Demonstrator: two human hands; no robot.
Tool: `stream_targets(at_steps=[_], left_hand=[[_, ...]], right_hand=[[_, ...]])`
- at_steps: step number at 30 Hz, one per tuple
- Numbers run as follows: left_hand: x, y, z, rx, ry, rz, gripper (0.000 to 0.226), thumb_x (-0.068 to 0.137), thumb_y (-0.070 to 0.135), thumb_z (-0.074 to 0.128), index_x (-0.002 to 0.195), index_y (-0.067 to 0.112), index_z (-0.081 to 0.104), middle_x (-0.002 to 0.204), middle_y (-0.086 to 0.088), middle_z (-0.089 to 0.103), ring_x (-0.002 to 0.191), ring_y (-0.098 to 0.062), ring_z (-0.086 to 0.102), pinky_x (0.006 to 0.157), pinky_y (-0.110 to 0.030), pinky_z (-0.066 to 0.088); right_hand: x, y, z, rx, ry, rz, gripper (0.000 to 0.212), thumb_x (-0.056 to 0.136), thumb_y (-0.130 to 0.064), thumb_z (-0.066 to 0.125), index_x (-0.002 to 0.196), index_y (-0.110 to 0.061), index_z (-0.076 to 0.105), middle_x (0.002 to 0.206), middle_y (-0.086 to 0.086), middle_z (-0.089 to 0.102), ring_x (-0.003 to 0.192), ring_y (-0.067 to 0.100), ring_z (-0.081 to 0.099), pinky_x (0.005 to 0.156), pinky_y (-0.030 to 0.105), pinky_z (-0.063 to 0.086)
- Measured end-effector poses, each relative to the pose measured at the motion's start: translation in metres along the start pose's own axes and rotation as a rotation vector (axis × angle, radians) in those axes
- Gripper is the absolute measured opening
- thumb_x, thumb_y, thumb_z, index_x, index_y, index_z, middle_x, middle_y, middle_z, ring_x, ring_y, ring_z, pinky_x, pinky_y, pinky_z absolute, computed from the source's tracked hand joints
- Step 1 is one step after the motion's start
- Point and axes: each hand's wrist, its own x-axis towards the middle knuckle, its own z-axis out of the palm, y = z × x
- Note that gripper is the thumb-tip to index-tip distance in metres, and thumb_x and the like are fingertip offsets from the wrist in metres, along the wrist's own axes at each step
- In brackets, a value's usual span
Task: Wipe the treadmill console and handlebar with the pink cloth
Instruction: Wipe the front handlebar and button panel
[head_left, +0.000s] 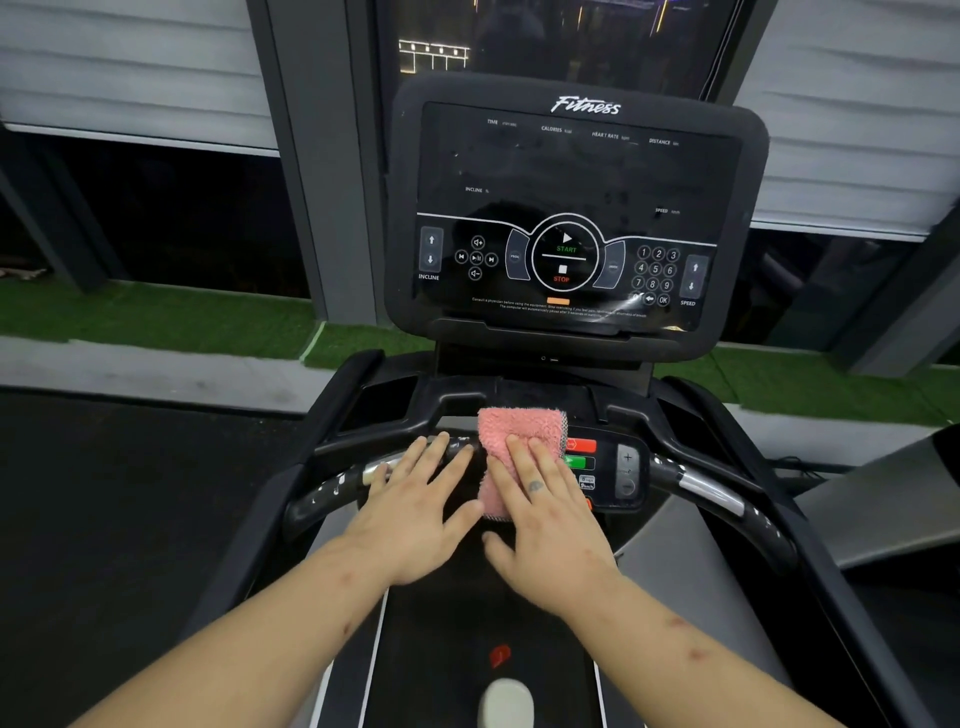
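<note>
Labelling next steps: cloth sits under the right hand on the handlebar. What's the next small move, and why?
Probably slide the right hand and cloth rightward along the handlebar. The cloth lies flat under straight fingers mid-bar, the left hand rests flat beside it, and the buttons and right grip are not yet covered.

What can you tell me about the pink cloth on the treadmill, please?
The pink cloth looks like fluffy terry, folded into a rough rectangle, with a greyish mesh edge along its right side and bottom. It lies draped over the middle of the handlebar, left of the red and green buttons. The right hand presses on its lower half with straight fingers; the left hand rests flat beside it.
</note>
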Motion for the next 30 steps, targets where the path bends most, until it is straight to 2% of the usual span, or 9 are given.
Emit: stream_targets(at_steps=[4, 9, 11, 13, 16, 18, 27, 29, 30], left_hand=[[0.000, -0.009, 0.000, 0.027, -0.008, 0.044, 0.074, 0.102, 0.069, 0.025, 0.164, 0.041, -0.005, 0.171, 0.011, -0.019, 0.155, -0.011, -0.025, 0.128, -0.052, -0.005], [0.002, -0.011, 0.004, -0.017, 0.012, 0.037, 0.068, 0.106, 0.059, 0.029, 0.164, 0.042, -0.004, 0.171, 0.012, -0.019, 0.154, -0.010, -0.026, 0.128, -0.053, -0.006], [0.002, -0.010, 0.005, -0.025, 0.014, 0.029, 0.067, 0.107, 0.056, 0.029, 0.163, 0.042, -0.005, 0.171, 0.012, -0.020, 0.154, -0.010, -0.027, 0.128, -0.054, -0.007], [0.002, -0.009, 0.005, -0.027, 0.014, 0.026, 0.067, 0.107, 0.056, 0.029, 0.163, 0.042, -0.005, 0.170, 0.012, -0.021, 0.154, -0.011, -0.027, 0.128, -0.054, -0.006], [0.003, -0.010, 0.007, -0.047, 0.023, 0.028, 0.068, 0.106, 0.056, 0.031, 0.164, 0.041, -0.004, 0.171, 0.011, -0.019, 0.155, -0.011, -0.026, 0.128, -0.054, -0.005], [0.003, -0.010, 0.008, -0.054, 0.027, 0.023, 0.069, 0.106, 0.056, 0.031, 0.164, 0.041, -0.003, 0.172, 0.011, -0.018, 0.155, -0.012, -0.025, 0.128, -0.055, -0.005], [0.003, -0.004, 0.007, -0.069, 0.039, 0.001, 0.070, 0.106, 0.056, 0.033, 0.163, 0.042, -0.005, 0.171, 0.011, -0.018, 0.154, -0.012, -0.026, 0.128, -0.055, -0.006], [0.004, -0.004, 0.008, -0.084, 0.044, -0.003, 0.070, 0.106, 0.057, 0.033, 0.163, 0.042, -0.004, 0.172, 0.011, -0.016, 0.154, -0.011, -0.025, 0.128, -0.055, -0.005], [0.004, -0.005, 0.008, -0.086, 0.046, -0.004, 0.069, 0.105, 0.057, 0.033, 0.163, 0.043, -0.003, 0.172, 0.012, -0.016, 0.155, -0.011, -0.025, 0.128, -0.055, -0.005]], right_hand=[[0.005, -0.003, 0.005, -0.001, 0.012, 0.015, 0.087, 0.095, -0.059, 0.041, 0.165, -0.027, 0.002, 0.171, -0.001, -0.016, 0.156, 0.020, -0.023, 0.127, 0.045, -0.007], [-0.012, -0.001, 0.009, 0.008, -0.031, 0.000, 0.086, 0.097, -0.059, 0.041, 0.164, -0.031, -0.005, 0.168, -0.003, -0.024, 0.153, 0.017, -0.031, 0.125, 0.040, -0.017], [-0.022, 0.001, 0.014, 0.014, -0.053, 0.001, 0.087, 0.096, -0.059, 0.041, 0.164, -0.032, -0.005, 0.169, -0.004, -0.022, 0.153, 0.017, -0.030, 0.125, 0.040, -0.016], [-0.031, 0.004, 0.021, -0.004, -0.070, 0.019, 0.087, 0.093, -0.059, 0.042, 0.165, -0.031, 0.002, 0.172, -0.001, -0.011, 0.157, 0.020, -0.020, 0.124, 0.042, -0.008], [-0.039, 0.008, 0.026, -0.052, -0.080, 0.050, 0.089, 0.087, -0.060, 0.049, 0.164, -0.025, 0.021, 0.172, 0.004, 0.013, 0.159, 0.026, 0.009, 0.122, 0.046, 0.008], [-0.039, 0.007, 0.027, -0.081, -0.058, 0.046, 0.089, 0.085, -0.060, 0.051, 0.162, -0.023, 0.028, 0.170, 0.006, 0.020, 0.157, 0.029, 0.018, 0.120, 0.046, 0.012], [-0.026, -0.005, 0.028, -0.056, -0.019, 0.003, 0.086, 0.088, -0.051, 0.049, 0.164, -0.024, 0.018, 0.172, 0.006, 0.009, 0.159, 0.028, 0.005, 0.123, 0.046, 0.009], [-0.028, 0.002, 0.029, -0.059, -0.024, -0.011, 0.083, 0.091, -0.043, 0.051, 0.164, -0.025, 0.016, 0.173, 0.005, 0.008, 0.160, 0.026, 0.003, 0.127, 0.046, 0.014], [-0.029, 0.006, 0.029, -0.076, -0.018, -0.020, 0.082, 0.091, -0.039, 0.057, 0.164, -0.024, 0.021, 0.172, 0.005, 0.014, 0.159, 0.026, 0.008, 0.127, 0.047, 0.020]])
